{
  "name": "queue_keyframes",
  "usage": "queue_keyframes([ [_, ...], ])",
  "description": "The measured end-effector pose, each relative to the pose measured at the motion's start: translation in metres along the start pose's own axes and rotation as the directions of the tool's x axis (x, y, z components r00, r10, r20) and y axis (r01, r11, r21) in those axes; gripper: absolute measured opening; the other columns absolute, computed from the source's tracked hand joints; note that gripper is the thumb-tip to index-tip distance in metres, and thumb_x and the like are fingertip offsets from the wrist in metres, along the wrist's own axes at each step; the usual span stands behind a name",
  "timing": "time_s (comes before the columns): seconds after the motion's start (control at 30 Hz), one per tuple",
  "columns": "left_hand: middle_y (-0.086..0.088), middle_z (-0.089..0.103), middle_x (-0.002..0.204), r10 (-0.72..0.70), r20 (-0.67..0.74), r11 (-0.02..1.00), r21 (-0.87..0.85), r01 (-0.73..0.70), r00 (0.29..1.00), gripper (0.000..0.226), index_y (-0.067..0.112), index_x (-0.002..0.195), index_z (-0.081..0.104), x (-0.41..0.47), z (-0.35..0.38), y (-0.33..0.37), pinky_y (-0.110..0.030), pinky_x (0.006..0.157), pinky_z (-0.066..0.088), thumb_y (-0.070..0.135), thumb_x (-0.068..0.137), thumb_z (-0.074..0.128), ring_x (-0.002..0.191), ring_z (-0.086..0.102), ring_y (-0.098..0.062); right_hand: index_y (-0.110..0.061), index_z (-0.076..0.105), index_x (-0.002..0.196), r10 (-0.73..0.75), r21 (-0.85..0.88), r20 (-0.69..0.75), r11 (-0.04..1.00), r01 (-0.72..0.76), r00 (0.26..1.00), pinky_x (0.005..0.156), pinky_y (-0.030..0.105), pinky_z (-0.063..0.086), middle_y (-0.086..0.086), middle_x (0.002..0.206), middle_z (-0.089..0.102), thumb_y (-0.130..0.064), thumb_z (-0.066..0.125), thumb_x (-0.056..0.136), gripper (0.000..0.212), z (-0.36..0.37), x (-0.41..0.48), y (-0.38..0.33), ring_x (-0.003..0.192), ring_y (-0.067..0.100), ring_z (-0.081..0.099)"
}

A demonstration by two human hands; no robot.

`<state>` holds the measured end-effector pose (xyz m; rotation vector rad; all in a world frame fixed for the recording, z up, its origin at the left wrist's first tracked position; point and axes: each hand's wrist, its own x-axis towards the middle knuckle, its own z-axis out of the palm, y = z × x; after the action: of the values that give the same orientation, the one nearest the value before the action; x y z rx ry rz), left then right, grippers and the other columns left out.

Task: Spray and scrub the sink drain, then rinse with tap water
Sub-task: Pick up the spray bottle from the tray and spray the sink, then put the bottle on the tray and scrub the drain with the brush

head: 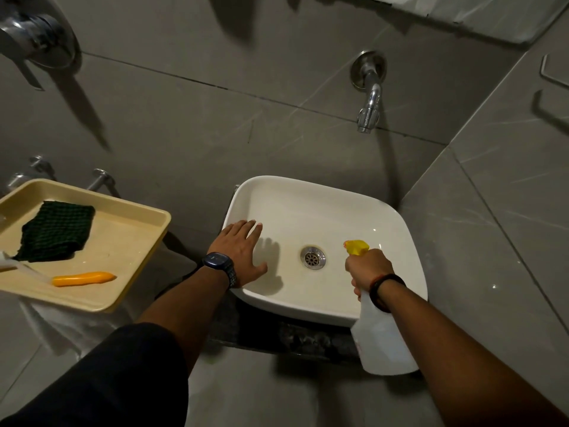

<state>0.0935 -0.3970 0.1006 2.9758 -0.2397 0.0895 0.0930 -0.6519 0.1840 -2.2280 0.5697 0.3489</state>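
Observation:
A white square sink (311,192) sits low against the grey tiled wall, with a round metal drain (313,257) in its bowl. My right hand (368,268) grips a white spray bottle (381,340) by the neck. Its yellow nozzle (355,247) points left toward the drain from just right of it. My left hand (243,251) lies flat with fingers spread on the sink's left rim and holds nothing. A chrome tap (369,103) sticks out of the wall above the sink, with no water running.
A beige tray (129,241) stands left of the sink. It holds a dark green scrub pad (55,231) and a brush with an orange handle (83,278). Chrome wall fittings (37,35) sit at the upper left. A tiled side wall (498,211) closes the right.

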Motion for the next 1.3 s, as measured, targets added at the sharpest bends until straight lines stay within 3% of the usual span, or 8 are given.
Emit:
queue_keyframes([
  [0.4,-0.007,0.027,0.152,-0.014,-0.036,0.999,-0.046,0.013,0.999,0.087,0.016,0.144,0.019,0.001,0.004,-0.001,-0.04,0.114,0.014,0.06,0.075,0.05,0.139,0.019,-0.026,-0.018,0.062,0.114,-0.042,-0.012,0.092,0.999,0.043,0.995,0.047,0.03,0.044,0.012,0.069,0.056,-0.012,0.047,0.075,0.042,0.007,-0.009,0.001,0.04,0.026,0.049],
  [0.5,-0.009,0.026,0.152,-0.103,-0.044,0.992,-0.078,0.1,0.994,0.083,0.016,0.143,0.021,-0.005,0.002,-0.003,-0.041,0.114,0.014,0.06,0.078,0.048,0.139,0.018,-0.027,-0.032,0.063,0.114,-0.165,0.019,0.088,0.986,0.164,0.982,0.046,0.03,0.047,0.01,0.068,0.061,-0.013,0.048,0.074,0.047,0.011,-0.02,-0.02,0.035,0.025,0.051],
  [0.6,-0.012,0.03,0.15,-0.247,-0.083,0.959,-0.164,0.231,0.965,0.083,0.016,0.141,0.026,-0.017,-0.008,-0.012,-0.045,0.113,0.017,0.066,0.077,0.044,0.137,0.023,-0.03,-0.029,0.067,0.108,-0.323,0.082,0.1,0.945,0.316,0.941,0.049,0.037,0.054,0.013,0.077,0.07,-0.012,0.048,0.072,0.045,0.022,-0.035,-0.058,0.039,0.026,0.056],
  [0.77,-0.011,0.036,0.145,-0.408,-0.066,0.891,-0.246,0.382,0.911,0.081,0.021,0.139,0.032,-0.045,-0.029,-0.071,-0.045,0.105,0.032,0.07,0.075,0.044,0.13,0.034,-0.03,-0.039,0.064,0.112,-0.591,0.231,0.081,0.794,0.562,0.802,0.041,0.029,0.047,0.015,0.076,0.067,-0.015,0.048,0.077,0.046,0.07,-0.066,-0.139,0.04,0.025,0.053],
  [0.97,-0.013,0.05,0.13,-0.542,-0.08,0.836,-0.153,0.527,0.836,0.071,0.016,0.131,0.044,-0.095,-0.032,-0.19,-0.043,0.091,0.045,0.061,0.077,0.052,0.112,0.048,-0.033,-0.007,0.064,0.109,-0.708,0.439,0.052,0.65,0.621,0.704,0.038,0.02,0.046,-0.005,0.065,0.057,-0.006,0.057,0.087,0.023,0.183,-0.078,-0.196,0.046,0.008,0.052],
  [1.07,-0.012,0.052,0.128,-0.616,-0.073,0.784,-0.161,0.6,0.784,0.069,0.016,0.131,0.045,-0.116,-0.02,-0.247,-0.042,0.091,0.044,0.059,0.077,0.053,0.111,0.048,-0.032,-0.027,0.065,0.106,-0.748,0.499,0.064,0.597,0.628,0.661,0.044,0.018,0.049,-0.012,0.075,0.061,-0.006,0.061,0.086,0.029,0.259,-0.072,-0.217,0.057,0.012,0.058],
  [1.17,-0.013,0.044,0.139,-0.559,-0.026,0.828,-0.076,0.556,0.829,0.076,0.017,0.136,0.039,-0.136,0.0,-0.299,-0.042,0.102,0.035,0.062,0.075,0.049,0.124,0.04,-0.031,-0.051,0.055,0.107,-0.748,0.506,0.07,0.597,0.623,0.66,0.064,0.032,0.059,-0.011,0.089,0.063,-0.01,0.064,0.087,0.047,0.332,-0.06,-0.23,0.08,0.021,0.063],
  [1.3,-0.01,0.024,0.153,-0.505,0.064,0.862,0.009,0.506,0.86,0.086,0.018,0.145,0.019,-0.155,0.032,-0.358,-0.042,0.114,0.014,0.064,0.076,0.043,0.14,0.019,-0.027,-0.036,0.047,0.131,-0.72,0.452,0.12,0.653,0.608,0.683,0.094,0.046,0.051,0.001,0.115,0.064,-0.02,0.064,0.088,0.05,0.418,-0.037,-0.238,0.105,0.019,0.062],
])
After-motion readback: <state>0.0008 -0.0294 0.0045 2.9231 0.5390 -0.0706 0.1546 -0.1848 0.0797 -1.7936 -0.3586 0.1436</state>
